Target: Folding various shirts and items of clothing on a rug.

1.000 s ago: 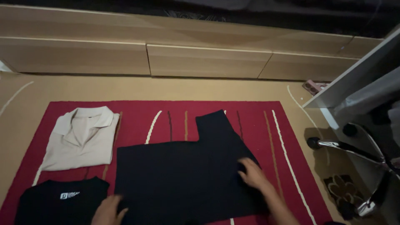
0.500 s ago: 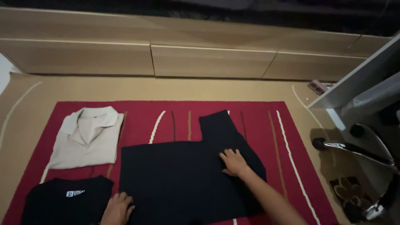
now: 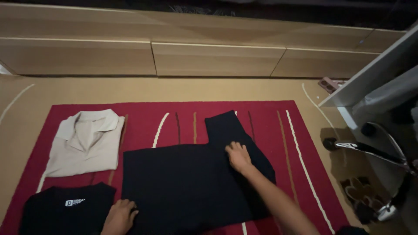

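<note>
A black shirt (image 3: 187, 182) lies flat on a red striped rug (image 3: 270, 126), one sleeve sticking out toward the far side. My right hand (image 3: 238, 156) rests palm down on the shirt near the base of that sleeve, fingers spread. My left hand (image 3: 119, 216) presses on the shirt's near left corner, at the bottom edge of the view. Neither hand holds anything.
A folded beige collared shirt (image 3: 85, 143) lies on the rug's left side, a folded black shirt with a white logo (image 3: 65, 211) below it. Low wooden drawers (image 3: 213, 58) run along the back. An office chair base (image 3: 379, 152) and a white desk edge (image 3: 370, 69) stand at right.
My right hand slid from the shirt's right edge up and left to the base of the sleeve. My left hand stayed at the near left corner.
</note>
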